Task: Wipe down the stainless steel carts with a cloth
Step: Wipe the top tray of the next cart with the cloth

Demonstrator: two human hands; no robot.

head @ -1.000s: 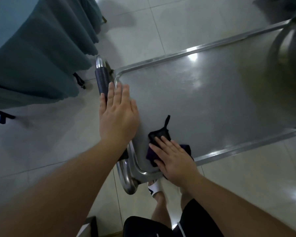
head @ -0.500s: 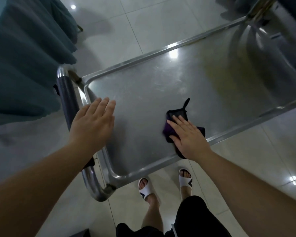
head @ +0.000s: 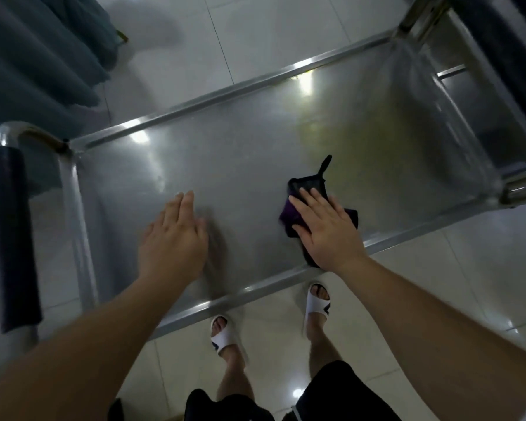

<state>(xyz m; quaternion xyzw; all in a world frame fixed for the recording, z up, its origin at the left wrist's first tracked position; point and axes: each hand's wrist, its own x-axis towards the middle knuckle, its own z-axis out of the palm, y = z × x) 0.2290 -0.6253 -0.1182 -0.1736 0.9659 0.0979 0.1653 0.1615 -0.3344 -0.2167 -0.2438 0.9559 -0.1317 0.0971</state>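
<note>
The stainless steel cart [head: 255,153] fills the middle of the head view, its flat top shelf shining under ceiling lights. My right hand [head: 325,232] lies flat with straight fingers on a dark black and purple cloth [head: 308,185], pressing it onto the shelf near the front rail. My left hand [head: 172,238] is open, fingers straight, over the shelf's left part; whether it touches the steel I cannot tell. A padded dark handle [head: 11,232] runs down the cart's left end.
Teal cloth drapes [head: 34,56] hang at the upper left beside the cart. A second dark padded handle [head: 504,47] and steel uprights rise at the cart's right end. My feet in white slippers [head: 225,332] stand on the pale tiled floor just below the front rail.
My left hand left the handle end and moved right over the shelf. My right hand slid the cloth rightwards along the front rail. The camera view shifted right along the cart.
</note>
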